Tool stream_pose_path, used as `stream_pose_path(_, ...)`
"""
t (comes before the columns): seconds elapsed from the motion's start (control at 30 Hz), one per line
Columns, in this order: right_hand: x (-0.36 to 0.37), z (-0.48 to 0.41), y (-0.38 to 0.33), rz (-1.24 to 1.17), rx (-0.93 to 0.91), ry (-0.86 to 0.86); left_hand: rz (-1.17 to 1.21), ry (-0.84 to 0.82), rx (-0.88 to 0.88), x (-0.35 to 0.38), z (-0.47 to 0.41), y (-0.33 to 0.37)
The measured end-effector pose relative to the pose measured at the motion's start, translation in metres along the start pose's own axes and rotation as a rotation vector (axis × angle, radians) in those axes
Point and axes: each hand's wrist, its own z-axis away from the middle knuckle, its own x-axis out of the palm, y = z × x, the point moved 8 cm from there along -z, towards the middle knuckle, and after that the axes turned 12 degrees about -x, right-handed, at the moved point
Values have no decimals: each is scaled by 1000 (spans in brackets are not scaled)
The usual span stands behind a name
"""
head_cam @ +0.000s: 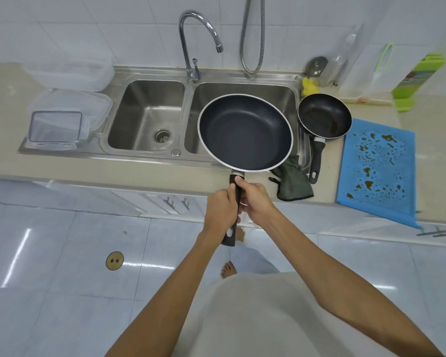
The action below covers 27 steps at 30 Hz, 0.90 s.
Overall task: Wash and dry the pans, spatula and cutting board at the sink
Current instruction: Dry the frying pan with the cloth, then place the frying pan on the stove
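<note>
Head view: my left hand [220, 210] and right hand [255, 199] both grip the handle of the big pan [245, 132], held over the sink [242, 88] at frame centre. It looks clean, so I judge drying comes next, which means freeing one hand for the cloth [294, 181] lower right.

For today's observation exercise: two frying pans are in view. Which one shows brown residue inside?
The small pan, set down beside the right basin, untouched. The large pan, gripped by the left hand and right hand, looks clean inside.
</note>
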Motion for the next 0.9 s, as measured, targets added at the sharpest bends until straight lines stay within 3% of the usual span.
stream_pose_path(0.1, -12, -1, -13, -98, 14, 94, -122, -22, -7, 16, 29, -3)
stream_pose_path(0.23, -25, 7, -31, -268, 28, 148, -84, 23, 26, 29, 45, 17)
stream_pose_path(0.47, -89, 11, -89, -237, -22, 193, -22, 41, 183, 86, 61, 90)
stream_pose_path(0.57, -147, 23, -119, -202, -94, 224, 31, 24, 239, 132, 81, 125)
stream_pose_path(0.7, -275, 47, -155, -116, -204, 351, 21, -157, 343, 232, 124, 184)
stream_pose_path(0.9, -479, 74, -170, -177, -275, 604, -227, -388, 551, 398, 185, 248)
